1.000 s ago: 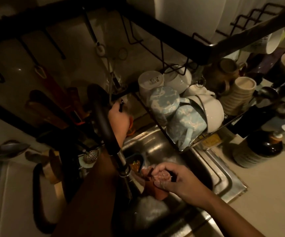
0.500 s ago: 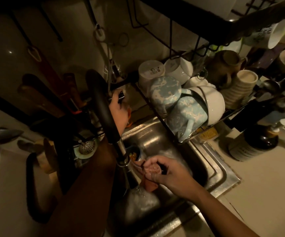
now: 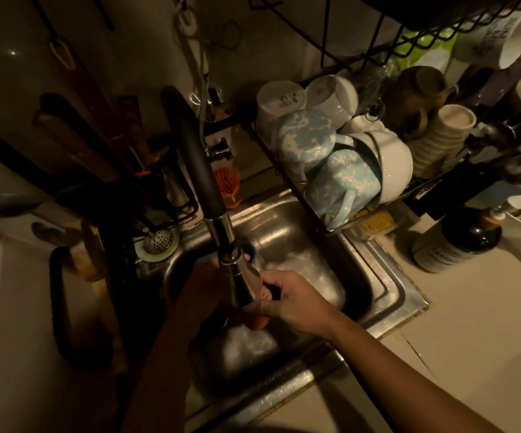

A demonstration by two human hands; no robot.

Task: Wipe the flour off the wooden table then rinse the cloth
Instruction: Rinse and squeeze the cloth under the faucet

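Note:
In the head view my right hand [image 3: 296, 303] grips a bunched reddish cloth [image 3: 258, 321] just under the spout of the black and chrome faucet [image 3: 204, 170], over the steel sink [image 3: 287, 226]. Foamy water pools in the sink bottom below the cloth. My left hand [image 3: 210, 281] is a dark shape right beside the faucet head, close to the cloth. Its fingers are lost in shadow behind the spout, so I cannot tell how they lie or whether they touch the cloth.
A wire dish rack [image 3: 340, 228] with blue mugs and white bowls overhangs the sink's right side. A dark bottle [image 3: 459, 242] stands on the right counter. An orange brush [image 3: 228, 182] and a strainer [image 3: 157, 242] sit behind the sink. Utensils hang on the left wall.
My left hand has come down from the tap handle at the back wall to the faucet head. My right hand has kept the cloth under the spout.

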